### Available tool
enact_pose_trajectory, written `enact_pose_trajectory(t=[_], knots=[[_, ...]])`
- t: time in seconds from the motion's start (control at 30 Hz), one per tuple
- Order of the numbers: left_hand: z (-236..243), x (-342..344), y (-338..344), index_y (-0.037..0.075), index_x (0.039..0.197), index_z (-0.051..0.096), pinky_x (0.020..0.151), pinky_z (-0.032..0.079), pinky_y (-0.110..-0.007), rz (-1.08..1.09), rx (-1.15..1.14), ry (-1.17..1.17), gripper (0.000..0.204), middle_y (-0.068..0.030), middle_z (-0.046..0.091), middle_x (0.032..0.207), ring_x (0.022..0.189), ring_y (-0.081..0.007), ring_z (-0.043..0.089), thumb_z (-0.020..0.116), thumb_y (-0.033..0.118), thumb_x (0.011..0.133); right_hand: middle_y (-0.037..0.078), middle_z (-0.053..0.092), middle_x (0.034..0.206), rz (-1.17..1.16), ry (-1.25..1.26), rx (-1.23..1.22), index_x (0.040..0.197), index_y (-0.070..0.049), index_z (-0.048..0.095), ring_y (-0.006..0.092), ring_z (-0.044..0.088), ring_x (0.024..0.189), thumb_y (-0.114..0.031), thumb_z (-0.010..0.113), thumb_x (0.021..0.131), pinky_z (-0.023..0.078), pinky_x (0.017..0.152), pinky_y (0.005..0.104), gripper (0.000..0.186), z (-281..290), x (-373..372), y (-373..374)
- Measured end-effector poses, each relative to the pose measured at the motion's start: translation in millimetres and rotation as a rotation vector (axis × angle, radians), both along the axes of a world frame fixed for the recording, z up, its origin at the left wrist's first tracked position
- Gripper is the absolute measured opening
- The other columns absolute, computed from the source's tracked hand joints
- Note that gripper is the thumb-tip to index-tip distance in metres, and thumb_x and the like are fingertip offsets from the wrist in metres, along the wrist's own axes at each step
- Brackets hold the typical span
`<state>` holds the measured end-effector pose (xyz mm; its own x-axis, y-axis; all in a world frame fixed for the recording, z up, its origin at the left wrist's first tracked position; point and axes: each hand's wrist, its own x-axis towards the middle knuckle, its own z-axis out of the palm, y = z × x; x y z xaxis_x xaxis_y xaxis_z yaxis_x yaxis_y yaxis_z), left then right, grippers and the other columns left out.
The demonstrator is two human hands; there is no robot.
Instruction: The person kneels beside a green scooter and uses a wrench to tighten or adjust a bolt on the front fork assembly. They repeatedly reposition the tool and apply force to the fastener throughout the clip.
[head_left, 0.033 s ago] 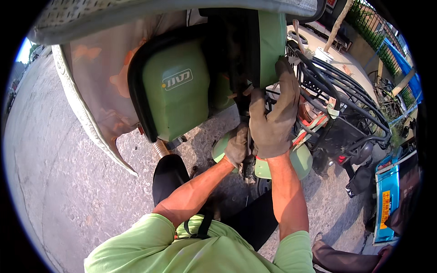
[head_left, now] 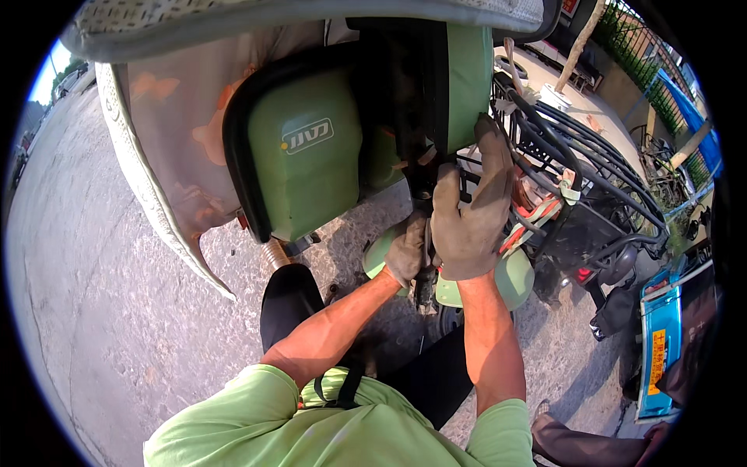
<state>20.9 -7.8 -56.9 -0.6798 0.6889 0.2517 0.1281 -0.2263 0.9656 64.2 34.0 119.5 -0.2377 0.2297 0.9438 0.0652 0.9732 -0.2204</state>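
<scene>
- Work gloves (head_left: 463,253) are worn on both hands beside a green-upholstered vehicle.
- Right hand (head_left: 473,214) is raised at the near right corner of a green padded panel (head_left: 470,78), set far and just right of centre; its fingers are extended close together, the thumb held apart, and whether the panel is being touched cannot be told.
- Left hand (head_left: 407,253) is held lower, just left, with fingers curled by a dark metal fitting (head_left: 424,292); what is pinched cannot be told.
- Green cushion (head_left: 303,175), edged in black, is seen farther left, beside an orange-patterned cloth (head_left: 167,156).
- Black cables (head_left: 603,152) are looped at right, above a striped strap (head_left: 533,226).
</scene>
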Motion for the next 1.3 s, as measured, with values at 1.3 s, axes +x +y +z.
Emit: enact_pose_trajectory(t=[1.3], knots=[[-37.9,-5.5,30.9,0.006,0.108,0.061,0.065,0.050,-0.042,-0.040,0.251,0.327,0.027,-0.0157,0.064,0.087,0.076,-0.0350,0.063,0.063,0.012,0.082,0.021,0.051,0.136,0.948,-0.055,-1.144,0.145,0.009,0.031,0.0270,0.052,0.123,-0.036,0.068,0.083,0.037,0.107,0.0371,0.085,-34.7,59.8,-33.9]])
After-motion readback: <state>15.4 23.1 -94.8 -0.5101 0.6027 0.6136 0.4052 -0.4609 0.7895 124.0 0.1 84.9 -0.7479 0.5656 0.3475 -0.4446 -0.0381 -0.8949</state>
